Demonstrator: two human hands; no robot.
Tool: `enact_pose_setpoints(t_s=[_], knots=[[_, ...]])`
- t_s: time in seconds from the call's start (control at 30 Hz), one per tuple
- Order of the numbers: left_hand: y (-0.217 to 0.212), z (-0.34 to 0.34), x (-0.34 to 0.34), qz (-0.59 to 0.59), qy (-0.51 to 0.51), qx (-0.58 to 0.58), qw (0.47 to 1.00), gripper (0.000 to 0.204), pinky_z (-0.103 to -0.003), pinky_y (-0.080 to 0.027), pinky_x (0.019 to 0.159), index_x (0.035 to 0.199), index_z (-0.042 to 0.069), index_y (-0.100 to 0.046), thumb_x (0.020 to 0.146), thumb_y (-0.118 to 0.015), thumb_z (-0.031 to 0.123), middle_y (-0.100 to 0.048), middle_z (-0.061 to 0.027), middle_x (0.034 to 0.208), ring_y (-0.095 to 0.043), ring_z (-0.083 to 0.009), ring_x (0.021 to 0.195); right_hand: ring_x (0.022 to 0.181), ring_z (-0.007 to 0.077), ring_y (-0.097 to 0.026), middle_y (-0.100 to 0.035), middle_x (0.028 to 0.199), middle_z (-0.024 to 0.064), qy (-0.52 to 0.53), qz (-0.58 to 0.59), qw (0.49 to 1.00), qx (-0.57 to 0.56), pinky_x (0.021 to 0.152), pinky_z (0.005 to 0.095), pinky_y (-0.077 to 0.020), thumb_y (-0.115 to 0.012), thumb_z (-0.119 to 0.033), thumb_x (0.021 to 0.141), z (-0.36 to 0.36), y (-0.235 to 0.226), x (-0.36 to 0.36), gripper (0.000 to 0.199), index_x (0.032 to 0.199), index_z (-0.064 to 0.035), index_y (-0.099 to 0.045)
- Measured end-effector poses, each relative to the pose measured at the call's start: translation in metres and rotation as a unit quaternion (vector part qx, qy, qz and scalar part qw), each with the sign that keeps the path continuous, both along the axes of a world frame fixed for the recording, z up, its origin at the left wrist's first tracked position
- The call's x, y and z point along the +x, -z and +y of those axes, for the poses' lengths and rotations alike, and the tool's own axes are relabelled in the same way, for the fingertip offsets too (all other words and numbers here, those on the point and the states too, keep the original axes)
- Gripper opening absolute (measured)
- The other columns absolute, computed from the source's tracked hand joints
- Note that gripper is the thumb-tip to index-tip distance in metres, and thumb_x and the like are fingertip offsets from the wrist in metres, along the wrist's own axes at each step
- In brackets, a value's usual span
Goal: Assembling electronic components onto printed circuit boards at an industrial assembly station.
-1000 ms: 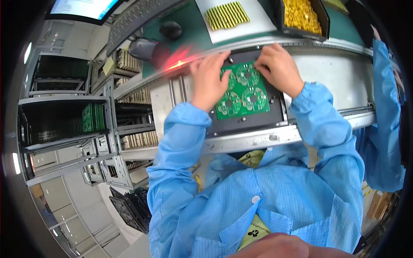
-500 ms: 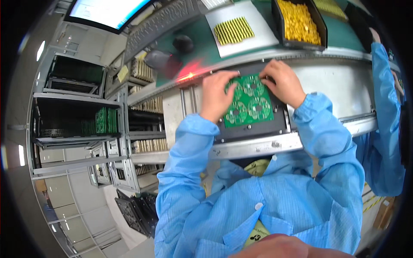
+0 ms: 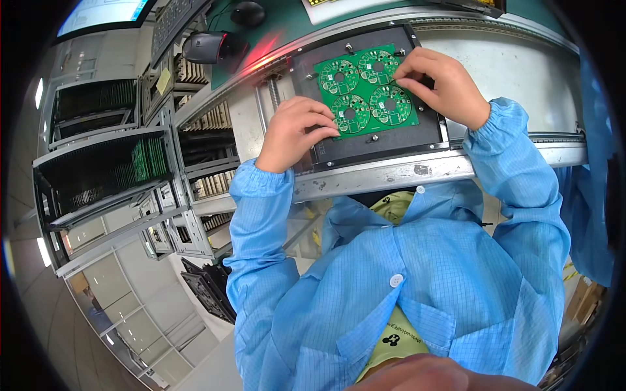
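Note:
A green circuit board (image 3: 357, 91) with several round patterned sections lies on a black carrier plate (image 3: 417, 138) with small metal pegs around it. My left hand (image 3: 293, 130) is at the board's lower left corner, thumb and forefinger drawn close together on its edge. At the board's right edge my right hand (image 3: 443, 81) has its thumb and fingertips pinched together. The carrier rests across two metal rails, the near rail (image 3: 385, 177) running between it and my body. What lies under the board is hidden.
Beyond the far rail are a black mouse (image 3: 247, 13), a dark handheld device (image 3: 206, 47) and a keyboard (image 3: 175, 29). Red light (image 3: 264, 49) falls near the carrier. To the left stands a rack (image 3: 98, 176) holding green boards. Another person's blue sleeve (image 3: 585, 225) is at far right.
My left hand has moved from the board's upper left to its lower left corner, and my right hand down its right edge. The view has shifted, showing more of the board.

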State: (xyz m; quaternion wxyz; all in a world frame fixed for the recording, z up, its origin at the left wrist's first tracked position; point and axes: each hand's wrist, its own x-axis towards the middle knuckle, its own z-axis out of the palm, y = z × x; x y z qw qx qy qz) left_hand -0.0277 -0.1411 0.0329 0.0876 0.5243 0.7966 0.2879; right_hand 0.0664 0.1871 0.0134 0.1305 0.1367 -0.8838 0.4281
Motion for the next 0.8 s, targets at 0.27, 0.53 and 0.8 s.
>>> enact_pose_setpoints(t_s=[0.27,0.53,0.8], knots=[[-0.011,0.045,0.042,0.037,0.014,0.004,0.999,0.023,-0.038,-0.044,0.093,0.100,0.020,-0.078,0.078,-0.085,0.022,-0.069,0.0031,0.103,-0.065,-0.0219,0.101,0.088,0.0262,-0.067,-0.072,0.096,0.0086,-0.129,-0.031,0.991,0.020,0.078,0.0370,-0.0558,-0.087,-0.007,0.075,0.019,0.000,0.021,0.030,0.101,-0.0053,-0.073],[-0.005,0.058,0.023,0.147,0.076,-0.026,0.986,0.021,-0.037,-0.044,0.094,0.096,0.028,-0.079,0.080,-0.076,0.015,-0.067,0.0078,0.093,-0.065,-0.0165,0.093,0.089,0.0265,-0.067,-0.070,0.090,0.0067,-0.075,-0.048,0.996,0.009,0.077,0.0382,-0.0554,-0.086,-0.006,0.072,0.015,-0.001,0.022,0.036,0.105,-0.0056,-0.070],[-0.008,0.064,0.017,0.102,0.083,-0.022,0.991,0.016,-0.035,-0.045,0.091,0.093,0.027,-0.079,0.081,-0.077,0.017,-0.067,0.0065,0.091,-0.064,-0.0171,0.091,0.086,0.0246,-0.066,-0.066,0.086,0.0032,0.048,0.142,0.975,0.163,0.076,0.0380,-0.0525,-0.085,-0.004,0.069,0.003,-0.005,0.038,0.040,0.104,-0.0090,-0.068]])
